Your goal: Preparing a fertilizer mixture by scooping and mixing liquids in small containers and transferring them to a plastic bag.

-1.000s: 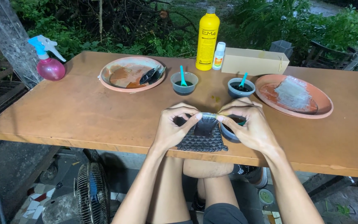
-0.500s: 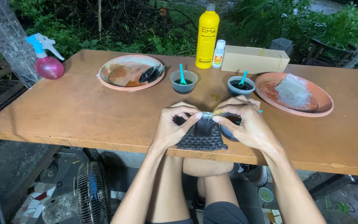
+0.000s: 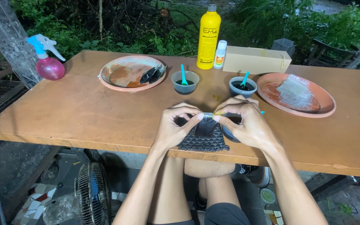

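Both hands meet at the near edge of a brown wooden table [image 3: 84, 112]. My left hand [image 3: 175, 127] and my right hand [image 3: 246, 121] pinch the top of a small clear bag with dark contents [image 3: 206, 125] between thumbs and fingers. The bag stands over a dark, bumpy textured mat [image 3: 203, 142] that lies at the table's front edge. A dark bowl [image 3: 229, 132] is mostly hidden under my right hand.
Behind the hands stand two small bowls with teal spoons [image 3: 184, 82] [image 3: 242, 86]. A shallow dish with dark pieces [image 3: 132, 73] sits left, a dish with a clear wrapped lump [image 3: 296, 93] right. Further back: yellow bottle [image 3: 208, 37], small white bottle [image 3: 219, 54], cardboard box [image 3: 256, 60], pink spray bottle [image 3: 48, 62]. A fan [image 3: 92, 193] stands below.
The hands stay on the bag above the mat; the fingers have shifted slightly at its top. The view has tilted a little, nothing else moved.
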